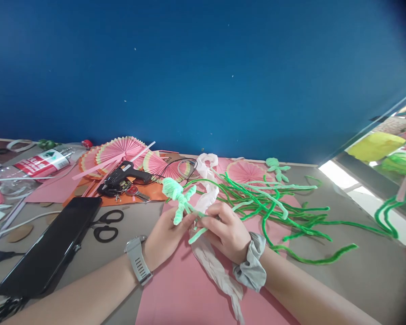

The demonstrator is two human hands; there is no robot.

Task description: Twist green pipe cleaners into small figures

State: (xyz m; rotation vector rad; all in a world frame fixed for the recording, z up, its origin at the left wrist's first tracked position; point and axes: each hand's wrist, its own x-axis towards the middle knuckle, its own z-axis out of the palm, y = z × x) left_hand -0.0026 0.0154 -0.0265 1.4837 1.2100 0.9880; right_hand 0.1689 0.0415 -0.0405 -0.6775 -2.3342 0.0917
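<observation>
My left hand (164,239), with a grey watch on its wrist, pinches a light green pipe-cleaner figure (177,196) at its lower stem. Close against it, my right hand (225,230) has a grey scrunchie on the wrist. Its fingers are closed around the same light green stem (198,234) and a strip of pale pink crepe paper (216,271) that trails down toward me. Both hands hover over a pink paper sheet (186,293).
A heap of green pipe cleaners (284,212) lies right of the hands. Pink folded paper fans (122,151), a black glue gun (123,174), keys, black scissors (106,225), a long black case (50,248) and a plastic bottle (40,164) lie left. A blue wall stands behind.
</observation>
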